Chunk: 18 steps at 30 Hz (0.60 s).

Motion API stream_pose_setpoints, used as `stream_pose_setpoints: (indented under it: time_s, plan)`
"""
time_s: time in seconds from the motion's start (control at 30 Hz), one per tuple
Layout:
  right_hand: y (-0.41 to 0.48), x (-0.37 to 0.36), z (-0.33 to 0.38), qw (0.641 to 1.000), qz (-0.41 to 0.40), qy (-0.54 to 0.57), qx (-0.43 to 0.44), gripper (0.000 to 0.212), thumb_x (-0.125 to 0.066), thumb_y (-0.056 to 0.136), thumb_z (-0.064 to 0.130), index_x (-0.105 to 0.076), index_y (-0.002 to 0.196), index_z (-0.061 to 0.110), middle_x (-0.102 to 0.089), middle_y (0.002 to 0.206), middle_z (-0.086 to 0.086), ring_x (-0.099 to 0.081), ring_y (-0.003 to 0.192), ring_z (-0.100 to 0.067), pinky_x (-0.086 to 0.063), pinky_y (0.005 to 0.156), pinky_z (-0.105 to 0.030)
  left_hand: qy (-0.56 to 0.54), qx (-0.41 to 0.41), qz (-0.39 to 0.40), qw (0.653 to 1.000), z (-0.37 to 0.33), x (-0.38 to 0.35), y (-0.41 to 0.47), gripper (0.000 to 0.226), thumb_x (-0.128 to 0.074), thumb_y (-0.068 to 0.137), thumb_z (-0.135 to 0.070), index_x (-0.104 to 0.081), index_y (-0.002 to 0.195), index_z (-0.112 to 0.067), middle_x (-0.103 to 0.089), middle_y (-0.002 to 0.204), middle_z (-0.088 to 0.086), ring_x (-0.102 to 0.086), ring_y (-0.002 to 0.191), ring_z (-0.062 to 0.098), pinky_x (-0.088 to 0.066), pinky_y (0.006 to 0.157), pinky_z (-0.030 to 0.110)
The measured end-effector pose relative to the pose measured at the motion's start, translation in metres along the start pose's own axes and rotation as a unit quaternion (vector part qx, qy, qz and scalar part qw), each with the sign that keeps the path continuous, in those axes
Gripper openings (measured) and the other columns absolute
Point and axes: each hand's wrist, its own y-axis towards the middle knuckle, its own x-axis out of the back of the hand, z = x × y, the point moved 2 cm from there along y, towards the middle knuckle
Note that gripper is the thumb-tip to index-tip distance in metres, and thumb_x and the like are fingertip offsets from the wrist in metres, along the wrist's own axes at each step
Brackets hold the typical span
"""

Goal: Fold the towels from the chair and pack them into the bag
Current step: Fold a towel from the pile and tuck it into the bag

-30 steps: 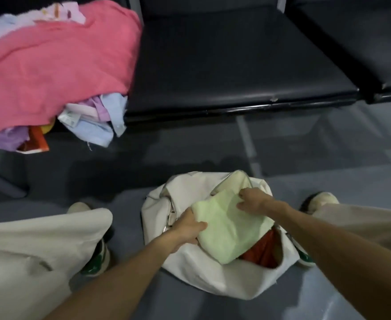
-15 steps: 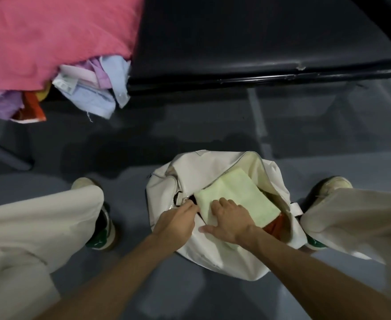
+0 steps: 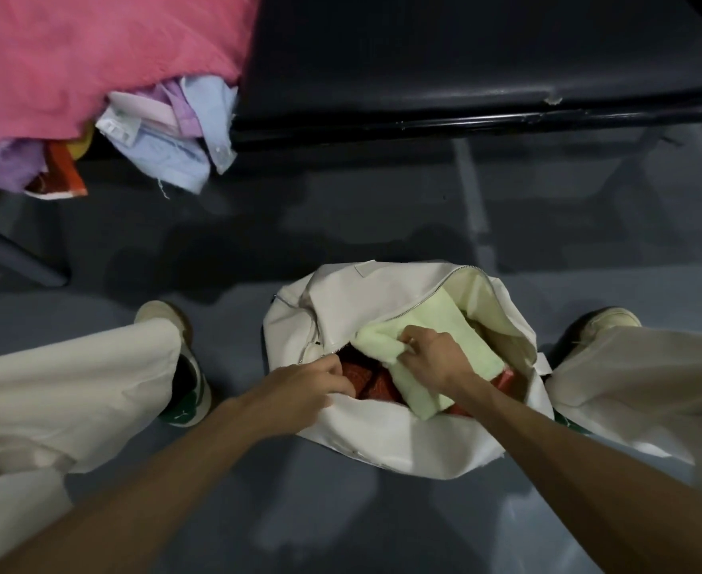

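Observation:
A cream zip bag (image 3: 386, 437) sits open on the grey floor between my feet. A folded light green towel (image 3: 461, 337) lies in its mouth on top of a red towel (image 3: 367, 379). My right hand (image 3: 434, 352) pinches the green towel's left edge, which is bunched up. My left hand (image 3: 305, 385) grips the bag's near left rim by the zip and holds it apart. A heap of unfolded towels, with a large pink towel (image 3: 92, 55) on top, covers the chair seat at the upper left.
Black padded chair seats (image 3: 465, 55) run across the top, their front edge just beyond the bag. A chair leg (image 3: 18, 258) slants to the floor at left. My knees in cream trousers and both shoes flank the bag closely.
The view has dropped lower. My right hand went from pressing flat on the green towel to pinching its left edge, and the red towel now shows beside my left hand.

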Motion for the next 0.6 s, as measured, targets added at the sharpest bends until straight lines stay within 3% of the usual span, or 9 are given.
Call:
stream_pose_setpoints:
  time_s: [0.1, 0.2, 0.4, 0.47, 0.53, 0.6]
  plan:
    - [0.002, 0.001, 0.013, 0.999, -0.009, 0.038, 0.017, 0.021, -0.061, 0.090, 0.023, -0.064, 0.110, 0.020, -0.069, 0.100, -0.007, -0.062, 0.100, -0.029, -0.045, 0.078, -0.030, -0.014, 0.024, 0.041, 0.999, -0.010, 0.000, -0.007, 0.038, -0.053, 0.092, -0.023, -0.051, 0.125, -0.041, -0.039, 0.113, -0.020, -0.054, 0.098, 0.011, -0.046, 0.079, 0.033]
    - [0.003, -0.003, 0.027, 0.998, -0.011, 0.059, 0.027, 0.026, -0.062, 0.091, 0.027, -0.063, 0.116, 0.019, -0.070, 0.105, -0.006, -0.061, 0.103, -0.026, -0.043, 0.081, -0.027, 0.045, 0.012, 0.018, 0.999, -0.026, -0.005, -0.005, 0.031, -0.052, 0.096, -0.027, -0.054, 0.127, -0.030, -0.043, 0.119, -0.012, -0.055, 0.101, 0.017, -0.039, 0.076, 0.028]
    - [0.003, -0.016, 0.039, 0.997, 0.024, 0.066, 0.011, 0.033, -0.063, 0.091, 0.031, -0.063, 0.122, 0.020, -0.068, 0.116, -0.003, -0.060, 0.111, -0.023, -0.044, 0.089, -0.027, -0.056, -0.001, 0.010, 0.998, -0.014, 0.000, -0.017, 0.013, -0.056, 0.095, -0.028, -0.061, 0.103, -0.037, -0.048, 0.107, -0.018, -0.053, 0.096, 0.004, -0.046, 0.083, 0.030]
    - [0.001, -0.024, 0.045, 0.996, 0.065, 0.057, 0.031, 0.028, -0.065, 0.090, 0.032, -0.066, 0.115, 0.021, -0.069, 0.110, 0.000, -0.061, 0.107, -0.021, -0.044, 0.088, -0.025, -0.057, 0.001, 0.005, 0.998, -0.011, 0.000, -0.022, 0.013, -0.059, 0.093, -0.029, -0.063, 0.102, -0.038, -0.050, 0.104, -0.018, -0.053, 0.094, 0.001, -0.047, 0.081, 0.028]
    - [-0.003, -0.033, 0.049, 0.989, 0.134, 0.017, 0.063, 0.004, -0.067, 0.089, 0.030, -0.067, 0.092, 0.027, -0.063, 0.088, 0.007, -0.060, 0.093, -0.018, -0.042, 0.081, -0.021, -0.052, 0.000, 0.003, 0.999, -0.011, 0.000, -0.025, 0.015, -0.060, 0.091, -0.030, -0.066, 0.103, -0.038, -0.049, 0.099, -0.021, -0.052, 0.090, -0.001, -0.045, 0.077, 0.022]
    - [-0.010, -0.039, 0.050, 0.973, 0.211, -0.025, 0.087, 0.015, -0.064, 0.090, 0.023, -0.064, 0.078, 0.032, -0.060, 0.082, 0.007, -0.051, 0.084, -0.012, -0.037, 0.077, -0.017, -0.042, -0.004, 0.003, 0.999, -0.011, 0.001, -0.027, 0.017, -0.061, 0.091, -0.031, -0.067, 0.105, -0.039, -0.047, 0.093, -0.025, -0.050, 0.087, -0.002, -0.041, 0.074, 0.018]
